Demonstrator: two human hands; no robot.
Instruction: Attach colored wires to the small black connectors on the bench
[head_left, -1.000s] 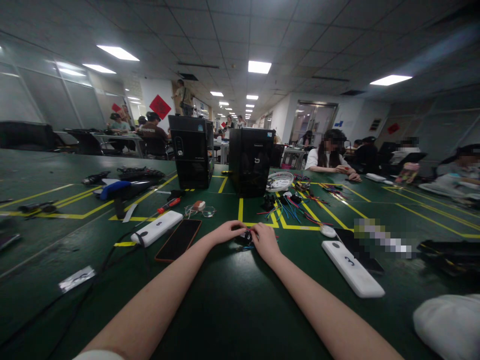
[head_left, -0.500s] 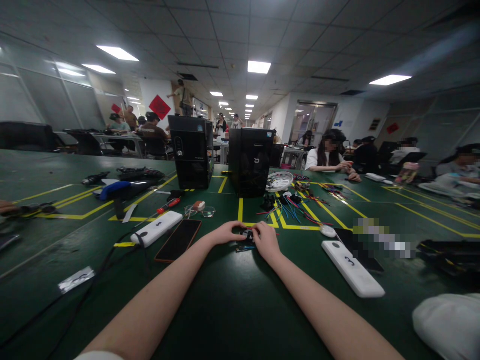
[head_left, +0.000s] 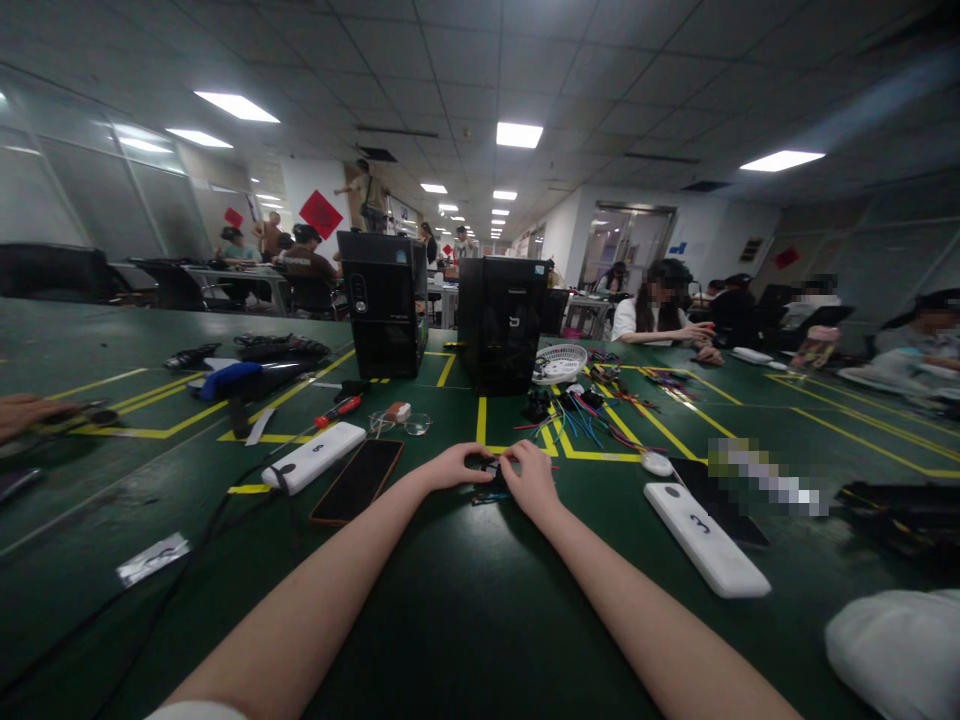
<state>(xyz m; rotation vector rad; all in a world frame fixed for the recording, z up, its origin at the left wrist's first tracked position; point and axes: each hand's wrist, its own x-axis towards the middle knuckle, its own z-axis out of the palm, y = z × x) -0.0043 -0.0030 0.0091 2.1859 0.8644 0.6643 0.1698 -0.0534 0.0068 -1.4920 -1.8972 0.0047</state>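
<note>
Both my hands meet over the green table, around a small black part with wires [head_left: 491,480]. My left hand [head_left: 459,466] reaches in from the left, its thumb and fingers closed on that part's left side. My right hand [head_left: 531,476] grips it from the right with bent fingers, hiding much of it. A few blue and dark wire ends show just below the fingertips. What kind of part it is cannot be made out. Beyond my hands stand two black computer towers [head_left: 384,310].
On the left lie a phone [head_left: 357,482], a white power bank [head_left: 315,457], glasses [head_left: 415,424] and a red screwdriver [head_left: 339,411]. To the right are loose coloured wires [head_left: 585,412], a white basket [head_left: 559,363] and another white power bank [head_left: 705,540]. A person's hand [head_left: 30,415] is at far left.
My fingers have shifted slightly on the small black part, the right ones covering a little more of it. At far left, another person's hand has moved further into view.
</note>
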